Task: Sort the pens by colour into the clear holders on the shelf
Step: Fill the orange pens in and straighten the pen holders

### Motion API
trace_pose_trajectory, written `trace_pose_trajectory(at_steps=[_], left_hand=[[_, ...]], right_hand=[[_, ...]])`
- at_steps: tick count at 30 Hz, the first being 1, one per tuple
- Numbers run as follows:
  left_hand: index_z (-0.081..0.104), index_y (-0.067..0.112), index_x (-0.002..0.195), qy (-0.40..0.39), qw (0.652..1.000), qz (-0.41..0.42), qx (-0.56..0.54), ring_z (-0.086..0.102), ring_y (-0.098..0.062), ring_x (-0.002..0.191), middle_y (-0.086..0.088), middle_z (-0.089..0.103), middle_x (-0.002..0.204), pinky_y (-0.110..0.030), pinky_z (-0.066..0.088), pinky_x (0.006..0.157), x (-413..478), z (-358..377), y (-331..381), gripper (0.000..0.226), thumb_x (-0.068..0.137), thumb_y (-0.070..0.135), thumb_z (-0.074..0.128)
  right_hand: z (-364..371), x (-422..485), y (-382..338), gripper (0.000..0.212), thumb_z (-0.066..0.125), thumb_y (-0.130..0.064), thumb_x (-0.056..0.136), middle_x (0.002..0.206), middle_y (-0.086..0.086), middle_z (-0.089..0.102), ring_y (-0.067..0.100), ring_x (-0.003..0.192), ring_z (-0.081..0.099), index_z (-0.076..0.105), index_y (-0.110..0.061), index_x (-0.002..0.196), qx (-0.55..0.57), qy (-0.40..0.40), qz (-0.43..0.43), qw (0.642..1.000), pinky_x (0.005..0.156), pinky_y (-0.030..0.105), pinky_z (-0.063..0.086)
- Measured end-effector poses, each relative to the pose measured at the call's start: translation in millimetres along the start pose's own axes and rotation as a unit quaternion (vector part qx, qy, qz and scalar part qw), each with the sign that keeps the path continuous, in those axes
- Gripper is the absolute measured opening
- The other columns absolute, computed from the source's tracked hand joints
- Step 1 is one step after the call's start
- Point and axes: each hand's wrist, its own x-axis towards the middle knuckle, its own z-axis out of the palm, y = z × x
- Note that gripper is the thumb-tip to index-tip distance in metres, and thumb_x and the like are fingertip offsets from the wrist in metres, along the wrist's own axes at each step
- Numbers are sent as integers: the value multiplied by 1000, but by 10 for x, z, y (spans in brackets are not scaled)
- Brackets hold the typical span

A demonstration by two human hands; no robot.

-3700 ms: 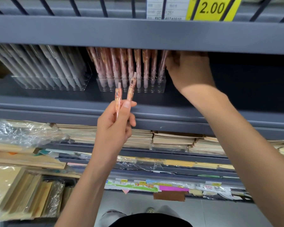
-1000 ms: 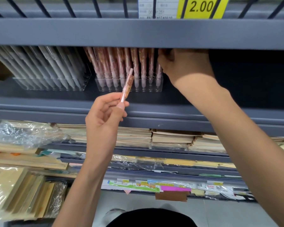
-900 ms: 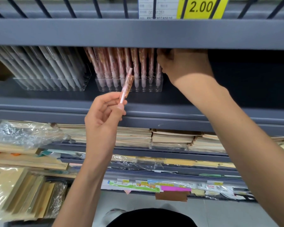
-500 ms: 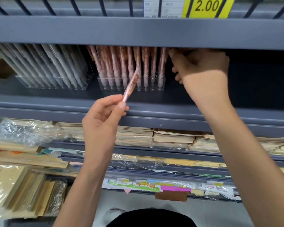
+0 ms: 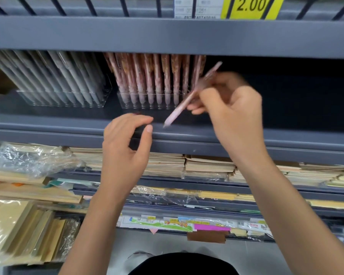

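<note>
My right hand [image 5: 229,108] pinches a pink patterned pen [image 5: 184,104], held slantwise with its tip down-left, just in front of the right end of a clear holder [image 5: 155,105] full of matching pink pens [image 5: 153,78]. My left hand [image 5: 127,143] hovers before the shelf lip below that holder, fingers loosely curved around nothing. A second clear holder [image 5: 62,100] to the left carries grey pens [image 5: 54,76]. Motion blur softens the right hand and its pen.
The dark grey shelf [image 5: 187,133] stretches right of the pink holder as a shadowed space. An upper shelf edge [image 5: 167,34] hangs low over the pens, with a yellow price tag [image 5: 250,6]. Stacked notebooks [image 5: 207,163] and wrapped stationery [image 5: 28,159] fill lower shelves.
The pink pen passed from my left hand to my right, which came out from under the upper shelf. My left hand dropped a little and now holds nothing.
</note>
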Motion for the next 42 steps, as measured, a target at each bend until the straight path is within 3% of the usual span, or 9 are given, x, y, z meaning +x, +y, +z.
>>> trace_pose_trajectory(at_steps=[2, 4, 6, 8, 13, 17, 26, 37, 42], left_hand=[[68, 12, 119, -29, 992, 40, 119, 55, -21, 124, -1, 66, 123, -39, 34, 111, -15, 3, -151, 31, 99, 32, 54], [66, 8, 124, -34, 981, 71, 177, 53, -26, 128, -7, 64, 130, -42, 30, 114, -62, 44, -260, 38, 100, 34, 51], [64, 6, 127, -14, 975, 101, 197, 53, -27, 129, -9, 63, 133, -41, 29, 113, -99, 92, -331, 41, 101, 34, 48], [65, 6, 126, 12, 973, 120, 198, 54, -27, 128, -9, 63, 132, -41, 30, 112, -101, 131, -382, 40, 102, 34, 48], [66, 7, 123, 57, 966, 148, 203, 56, -27, 125, -8, 65, 130, -39, 31, 110, -101, 210, -468, 39, 101, 34, 50], [67, 7, 123, 74, 962, 160, 210, 58, -27, 123, -8, 66, 129, -39, 32, 109, -104, 240, -498, 38, 100, 32, 50], [68, 7, 122, 98, 953, 178, 222, 60, -27, 121, -9, 67, 127, -41, 35, 107, -102, 285, -543, 37, 98, 29, 52], [68, 6, 122, 99, 951, 188, 223, 60, -28, 121, -10, 67, 127, -40, 34, 108, -104, 269, -552, 37, 96, 28, 53], [69, 5, 119, 80, 964, 157, 201, 61, -29, 119, -10, 68, 124, -41, 35, 106, -101, 230, -429, 35, 97, 27, 52]], right_hand=[[-64, 60, 7, 16, 58, -21, 81, 74, -5, 71, 26, 70, 70, 62, -36, 84, -56, 81, -44, 994, 72, 49, 56], [-79, 99, 22, 11, 58, -31, 84, 75, -11, 70, 26, 75, 69, 60, -42, 87, -101, 130, -79, 983, 80, 52, 53], [-69, 135, 46, 8, 57, -35, 92, 74, -23, 68, 16, 79, 69, 63, -32, 96, -140, 135, -119, 974, 87, 38, 53], [-49, 168, 42, 16, 57, -29, 96, 70, -34, 63, 3, 76, 67, 64, -15, 100, -182, 115, -160, 963, 80, 17, 49], [7, 293, 65, 22, 57, -29, 96, 85, -2, 71, 18, 78, 66, 65, -10, 103, -274, 36, -161, 947, 81, 14, 43], [75, 421, 12, 28, 54, -38, 95, 87, 4, 72, 31, 82, 66, 65, -13, 102, -363, -28, -135, 922, 80, 40, 52], [211, 643, -102, 42, 37, -44, 102, 143, 7, 50, 33, 131, 42, 51, -23, 135, -504, -57, -64, 859, 105, 37, 35], [262, 621, -22, 38, 38, -41, 101, 129, 11, 58, 36, 118, 49, 58, -17, 124, -511, -30, -61, 857, 92, 34, 37], [196, 460, 30, 32, 42, -39, 99, 90, 7, 71, 34, 87, 59, 65, -19, 111, -452, 5, -109, 885, 80, 29, 34]])
